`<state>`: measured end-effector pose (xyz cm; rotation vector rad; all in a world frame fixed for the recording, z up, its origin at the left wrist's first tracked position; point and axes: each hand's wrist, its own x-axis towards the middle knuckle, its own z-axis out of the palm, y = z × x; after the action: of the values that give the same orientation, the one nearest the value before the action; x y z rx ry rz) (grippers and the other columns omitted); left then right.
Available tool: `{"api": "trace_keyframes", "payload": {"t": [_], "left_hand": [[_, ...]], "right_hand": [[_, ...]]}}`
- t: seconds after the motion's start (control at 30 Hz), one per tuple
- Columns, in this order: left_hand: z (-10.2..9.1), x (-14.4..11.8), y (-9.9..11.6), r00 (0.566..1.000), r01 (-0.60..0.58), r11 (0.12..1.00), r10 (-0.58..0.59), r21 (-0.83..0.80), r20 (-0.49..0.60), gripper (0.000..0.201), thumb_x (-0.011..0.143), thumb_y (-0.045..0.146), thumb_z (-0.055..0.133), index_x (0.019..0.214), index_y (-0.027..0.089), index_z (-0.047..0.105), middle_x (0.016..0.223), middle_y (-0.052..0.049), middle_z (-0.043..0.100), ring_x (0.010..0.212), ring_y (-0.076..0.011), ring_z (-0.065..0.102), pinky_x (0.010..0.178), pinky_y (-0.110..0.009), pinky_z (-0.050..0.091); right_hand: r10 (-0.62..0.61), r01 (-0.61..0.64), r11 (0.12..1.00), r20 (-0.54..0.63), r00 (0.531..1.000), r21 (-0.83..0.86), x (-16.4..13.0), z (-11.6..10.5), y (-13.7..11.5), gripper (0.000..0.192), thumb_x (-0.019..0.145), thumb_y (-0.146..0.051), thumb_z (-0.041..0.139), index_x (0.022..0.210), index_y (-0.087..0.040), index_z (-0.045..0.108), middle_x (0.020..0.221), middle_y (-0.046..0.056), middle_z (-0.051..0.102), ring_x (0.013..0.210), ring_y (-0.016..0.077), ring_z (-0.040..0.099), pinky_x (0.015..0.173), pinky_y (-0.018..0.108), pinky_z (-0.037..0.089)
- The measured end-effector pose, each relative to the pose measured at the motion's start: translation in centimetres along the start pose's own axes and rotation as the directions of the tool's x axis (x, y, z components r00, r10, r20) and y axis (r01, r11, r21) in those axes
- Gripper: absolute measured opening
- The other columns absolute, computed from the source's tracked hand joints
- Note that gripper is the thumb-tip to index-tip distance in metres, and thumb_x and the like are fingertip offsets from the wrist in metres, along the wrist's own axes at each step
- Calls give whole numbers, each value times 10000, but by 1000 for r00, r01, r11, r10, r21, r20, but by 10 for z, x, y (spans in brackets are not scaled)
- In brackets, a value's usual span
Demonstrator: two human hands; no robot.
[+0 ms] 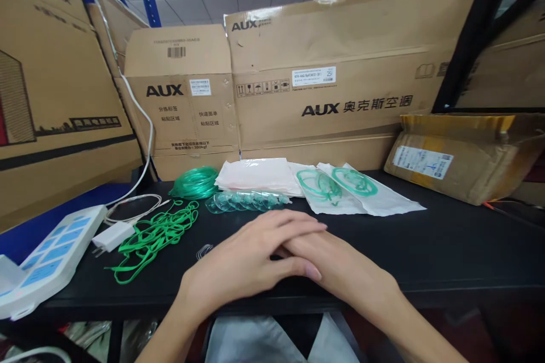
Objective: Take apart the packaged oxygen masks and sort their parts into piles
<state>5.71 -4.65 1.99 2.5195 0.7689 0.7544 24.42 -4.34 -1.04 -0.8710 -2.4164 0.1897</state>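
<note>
My left hand [255, 249] lies across the back of my right hand [326, 252] at the front of the black table [426, 255]. Its fingers are stretched out flat and its thumb points right. The fingers of the right hand are hidden beneath it. Just beyond the hands is a row of nested clear green masks [247, 202]. A few thin metal strips [204, 250] lie left of my left hand. Behind the masks sit a stack of white pouches [255, 174], a coil of green tubing [195, 182], and two pouches [326, 188] [366, 187] with green tubing showing through.
Tangled green elastic cord [159, 232] lies on the left, near a white charger [114, 236] with its cable and a power strip [55, 255]. Large cardboard boxes [272, 119] wall off the back. A taped carton [460, 159] stands at the right.
</note>
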Motion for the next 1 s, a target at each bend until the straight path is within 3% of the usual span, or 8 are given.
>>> {"api": "trace_keyframes", "payload": {"t": [0.1,0.2,0.4,0.5,0.6,0.7,0.8,1.0], "left_hand": [[-13,-4,-22,997,39,998,-35,52,-68,549,936,410,726,1454,342,557,1497,-4,577,1388,-222,514,1195,-345,374],[-21,-8,-38,994,60,992,-50,108,-96,507,968,408,683,1453,327,563,1484,-10,594,1364,-210,540,1181,-327,376],[-27,-12,-44,964,244,957,-222,155,-145,520,933,516,686,1406,308,628,1404,-26,666,1264,-267,617,1097,-356,434],[-27,-8,-42,915,345,937,-322,58,-243,403,964,568,601,1178,270,767,1112,-27,789,1027,-276,711,922,-336,506],[-26,-4,-42,903,343,937,-349,-69,-249,482,1012,582,485,994,222,806,920,-22,793,927,-272,713,855,-325,510],[-27,-3,-43,919,287,937,-328,-200,-220,475,1006,579,506,1069,208,797,1011,-20,784,1024,-275,683,916,-320,493],[-29,-4,-43,903,249,929,-325,-273,-282,448,1002,558,538,1112,206,791,1067,-30,775,1088,-270,654,979,-321,466],[-28,-3,-41,880,255,903,-365,-346,-303,390,977,535,600,1025,207,806,1047,-31,773,1071,-263,644,990,-340,462]], "right_hand": [[-63,63,981,2,998,-183,9,-7,0,335,927,-31,552,1191,-192,679,1226,106,716,1147,287,687,1008,456,568],[-120,108,969,-40,992,-223,16,-7,1,315,972,-99,584,1261,-211,638,1295,109,688,1247,298,638,1067,484,525],[60,-71,977,-63,996,-199,20,-15,4,237,1031,-161,516,1240,-207,619,1238,126,679,1109,297,692,940,477,579],[61,-81,984,-127,990,-157,22,-18,5,227,1030,-161,518,1216,-232,625,1239,109,664,1100,281,686,944,460,571],[6,-21,996,-169,986,-90,24,-16,4,276,1022,-162,535,1268,-261,616,1288,97,648,1156,272,659,980,450,557],[-17,15,1000,-236,972,-13,27,-12,2,327,1011,-212,595,1329,-289,596,1350,78,633,1225,259,631,1044,435,525],[92,-68,994,-296,951,90,29,-10,2,379,989,-360,659,1357,-288,602,1378,62,646,1280,257,602,1095,420,480],[327,-236,902,-214,921,363,31,-14,4,441,977,-479,639,1369,-278,644,1400,50,667,1176,242,666,909,367,558]]}}
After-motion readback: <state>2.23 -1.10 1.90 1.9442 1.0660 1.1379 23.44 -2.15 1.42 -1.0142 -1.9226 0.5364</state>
